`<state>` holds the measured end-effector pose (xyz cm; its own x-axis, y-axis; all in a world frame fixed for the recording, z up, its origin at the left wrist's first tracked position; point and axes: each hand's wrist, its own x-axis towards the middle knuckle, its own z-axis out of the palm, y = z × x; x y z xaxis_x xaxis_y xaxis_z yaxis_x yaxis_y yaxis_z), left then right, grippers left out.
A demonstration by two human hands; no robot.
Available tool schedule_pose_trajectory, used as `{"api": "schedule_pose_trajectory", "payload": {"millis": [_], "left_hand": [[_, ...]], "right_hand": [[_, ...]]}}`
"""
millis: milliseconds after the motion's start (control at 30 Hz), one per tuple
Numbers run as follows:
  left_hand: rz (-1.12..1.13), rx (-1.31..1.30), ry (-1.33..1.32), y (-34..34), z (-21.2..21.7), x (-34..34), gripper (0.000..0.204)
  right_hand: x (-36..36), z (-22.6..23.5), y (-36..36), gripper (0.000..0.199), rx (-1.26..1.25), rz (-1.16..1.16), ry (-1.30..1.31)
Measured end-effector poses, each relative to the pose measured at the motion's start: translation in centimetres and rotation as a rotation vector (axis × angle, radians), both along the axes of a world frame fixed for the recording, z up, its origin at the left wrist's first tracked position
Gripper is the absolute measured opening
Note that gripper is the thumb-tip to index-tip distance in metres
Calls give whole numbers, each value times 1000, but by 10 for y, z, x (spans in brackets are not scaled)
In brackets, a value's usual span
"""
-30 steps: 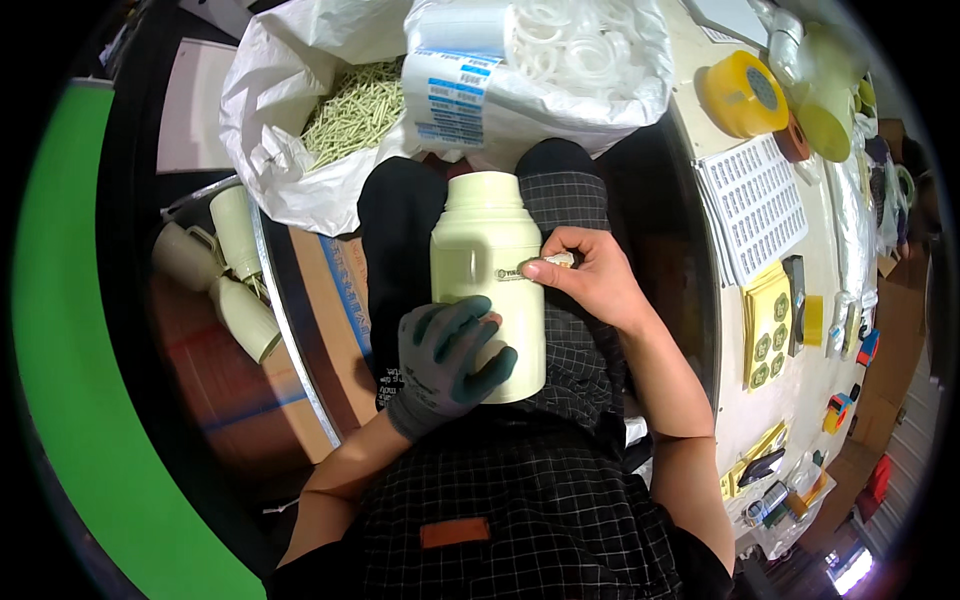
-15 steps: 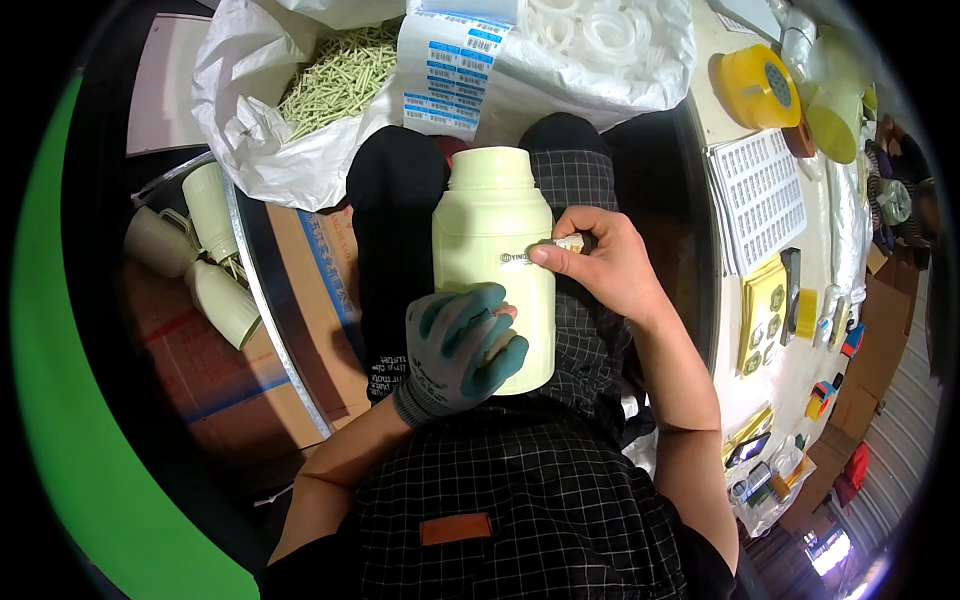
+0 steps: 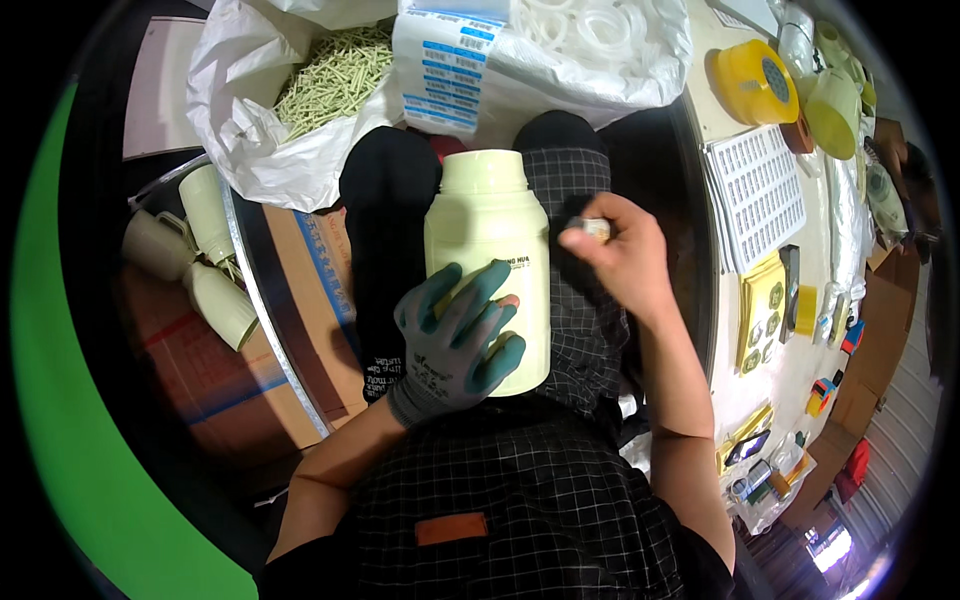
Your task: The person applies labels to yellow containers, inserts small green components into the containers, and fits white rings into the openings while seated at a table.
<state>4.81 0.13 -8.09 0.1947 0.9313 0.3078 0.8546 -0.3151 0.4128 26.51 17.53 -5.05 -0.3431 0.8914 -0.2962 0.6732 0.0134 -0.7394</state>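
Lifted clear of the pale-green flask [image 3: 488,262], the right hand [image 3: 622,258] now pinches a small white-tipped tool [image 3: 593,229] beside its shoulder. Flask lies along the lap; gloved left hand [image 3: 455,335], fingers spread, clamps its lower body to steady it.

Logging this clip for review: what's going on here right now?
A seated person steadies a pale yellow-green flask on their lap with the gloved left hand. The bare right hand is beside the flask, its fingers pinching a small tool. More such flasks lie in a bin at left; a worktable stands at right.
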Motion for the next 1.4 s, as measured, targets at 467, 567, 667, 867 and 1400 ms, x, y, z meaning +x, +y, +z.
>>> {"api": "schedule_pose_trajectory", "payload": {"millis": [467,567,667,867,1400], "left_hand": [[17,-750,-884,150,58,-105,36],[-77,-688,-1061,147,13,-125,37],[118,-659,-844,150,-22,-106,42],[-90,36,-73,179,58,11,44],[-753,-384,170,221,2,425,48]], "right_hand": [[-34,34,-79,54,111,199,690],[13,46,-80,29,-65,-133,799],[97,27,-74,22,20,-549,630],[310,-14,-85,35,363,-1151,-361],[365,-48,-42,26,630,-1100,-706]]}}
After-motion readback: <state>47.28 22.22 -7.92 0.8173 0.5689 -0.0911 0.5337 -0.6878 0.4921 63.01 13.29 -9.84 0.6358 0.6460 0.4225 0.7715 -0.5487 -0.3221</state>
